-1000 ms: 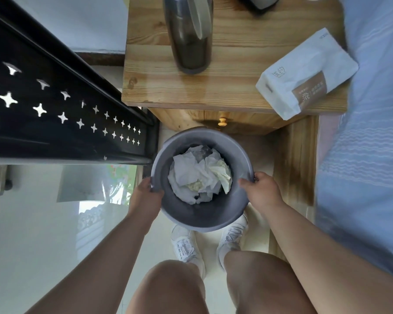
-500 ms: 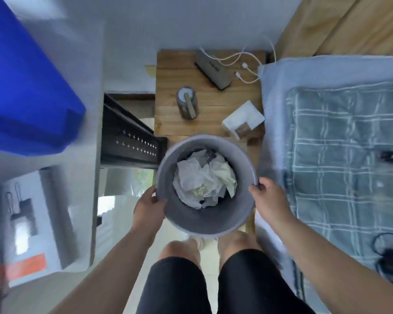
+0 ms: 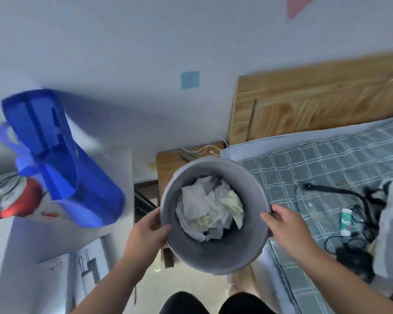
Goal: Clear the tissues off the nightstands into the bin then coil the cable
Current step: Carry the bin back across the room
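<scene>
Item: round grey plastic bin point(image 3: 213, 257); held clear of the floor in front of the person, mouth turned up to the camera, one of the hands on each side; it covers the near part of the worktop behind it.
Contents: crumpled white tissues point(image 3: 202, 209), some tinged pale yellow; heaped at the bottom of the bin.
Left hand point(image 3: 149, 230): grips the left rim of the bin; thumb over the lip to the inside, fingers against the outer wall.
Right hand point(image 3: 284, 225): grips the right rim; fingers curled round the lip.
Pale wooden nightstand worktop point(image 3: 168, 164): beyond the bin, against the wall, just beside the bed; only its back and left parts show.
Thin white cable point(image 3: 205, 150): lies in loose open loops at the back of the worktop, uncoiled; next to a dark flat device point(image 3: 187, 156), kind not legible.
Bed point(image 3: 315, 168): right of the bin; grey-green checked cover; pale wooden headboard point(image 3: 315, 105) upright against the wall.
On the bed: tangled black cables point(image 3: 336, 191); small white-and-green tube point(image 3: 346, 220) among them.
Blue fabric bag point(image 3: 61, 159) with handles: left of view, on a white cabinet top point(image 3: 32, 241); blurred.
</scene>
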